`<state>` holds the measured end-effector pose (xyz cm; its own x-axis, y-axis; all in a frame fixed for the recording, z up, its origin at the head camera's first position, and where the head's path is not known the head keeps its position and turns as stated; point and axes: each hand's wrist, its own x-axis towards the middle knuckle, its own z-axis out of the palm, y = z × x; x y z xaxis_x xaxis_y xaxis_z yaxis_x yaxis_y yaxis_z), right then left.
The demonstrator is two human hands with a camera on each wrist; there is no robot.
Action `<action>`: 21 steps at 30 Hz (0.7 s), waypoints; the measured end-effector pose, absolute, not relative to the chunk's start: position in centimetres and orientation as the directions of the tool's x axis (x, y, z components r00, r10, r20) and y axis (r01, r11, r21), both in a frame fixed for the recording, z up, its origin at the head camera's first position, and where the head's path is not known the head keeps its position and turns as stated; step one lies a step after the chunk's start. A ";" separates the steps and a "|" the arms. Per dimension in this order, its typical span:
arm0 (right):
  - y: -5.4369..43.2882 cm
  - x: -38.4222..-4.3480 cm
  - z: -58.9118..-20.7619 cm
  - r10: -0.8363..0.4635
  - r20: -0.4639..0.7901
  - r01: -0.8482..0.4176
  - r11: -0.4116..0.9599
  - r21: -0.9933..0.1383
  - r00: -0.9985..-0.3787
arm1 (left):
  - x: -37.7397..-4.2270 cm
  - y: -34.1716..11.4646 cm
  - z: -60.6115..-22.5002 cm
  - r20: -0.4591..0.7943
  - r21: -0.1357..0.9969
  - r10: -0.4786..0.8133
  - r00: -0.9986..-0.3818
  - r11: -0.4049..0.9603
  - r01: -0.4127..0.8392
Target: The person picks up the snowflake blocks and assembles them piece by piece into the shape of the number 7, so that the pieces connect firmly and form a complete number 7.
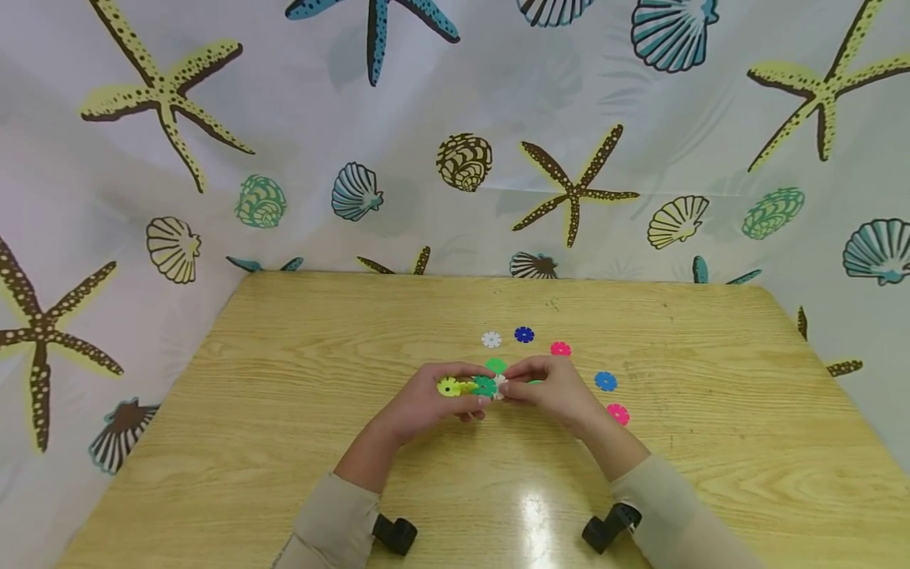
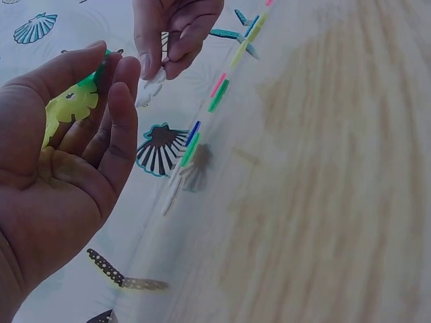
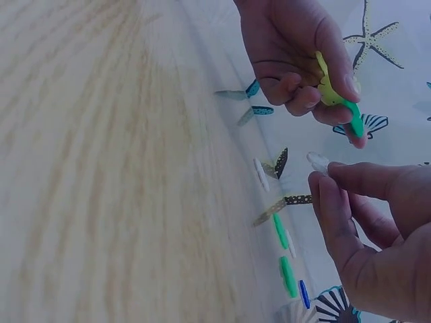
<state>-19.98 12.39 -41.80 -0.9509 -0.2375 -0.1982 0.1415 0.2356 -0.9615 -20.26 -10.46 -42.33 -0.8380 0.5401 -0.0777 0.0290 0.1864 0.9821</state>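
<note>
My left hand [image 1: 426, 403] holds a small joined piece of flower-shaped notched plastic discs between thumb and fingers. It has a yellow disc [image 1: 449, 386] at the left end and a green disc [image 1: 485, 386] at the right end. Facing it, my right hand [image 1: 558, 389] pinches a single white notched disc [image 3: 316, 161] between thumb and fingertips. In the head view the white disc overlaps the green one, but the right wrist view shows a small gap between them. Fingers cover part of the joined piece. Both hands are raised above the wooden table [image 1: 320, 340].
Loose discs lie on the table beyond and right of my hands: white [image 1: 491, 339], dark blue [image 1: 524, 334], pink [image 1: 560, 348], light green [image 1: 496, 366], blue [image 1: 605, 381] and another pink disc [image 1: 618, 414] by the right forearm. A shell-patterned cloth [image 1: 412, 118] hangs behind the table.
</note>
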 end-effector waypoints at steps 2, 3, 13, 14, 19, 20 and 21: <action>12.5 -19.9 -41.7 -0.233 -0.201 0.150 0.217 -0.965 -0.952 | -20.3 -10.5 -42.3 -0.078 0.981 0.539 -0.839 0.190 0.031; 12.5 -19.9 -41.7 -0.235 -0.201 0.154 0.201 -0.967 -0.951 | -20.3 -10.5 -42.3 -0.077 0.981 0.538 -0.840 0.193 0.033; 13.1 -19.8 -42.4 -0.236 -0.217 0.193 0.119 -0.974 -0.947 | -20.3 -10.5 -42.5 -0.086 0.977 0.526 -0.846 0.211 0.031; 13.2 -19.8 -42.4 -0.235 -0.218 0.196 0.112 -0.974 -0.947 | -20.3 -10.5 -42.5 -0.091 0.977 0.522 -0.848 0.212 0.026; 13.2 -19.8 -42.1 -0.231 -0.224 0.205 0.100 -0.974 -0.947 | -20.3 -10.5 -42.3 -0.110 0.976 0.511 -0.852 0.216 0.003; 13.2 -19.8 -42.0 -0.230 -0.228 0.211 0.096 -0.973 -0.946 | -20.3 -10.5 -42.3 -0.112 0.976 0.512 -0.852 0.216 0.002; 13.3 -19.8 -41.9 -0.234 -0.224 0.207 0.094 -0.974 -0.946 | -20.3 -10.5 -42.3 -0.112 0.976 0.513 -0.851 0.216 0.002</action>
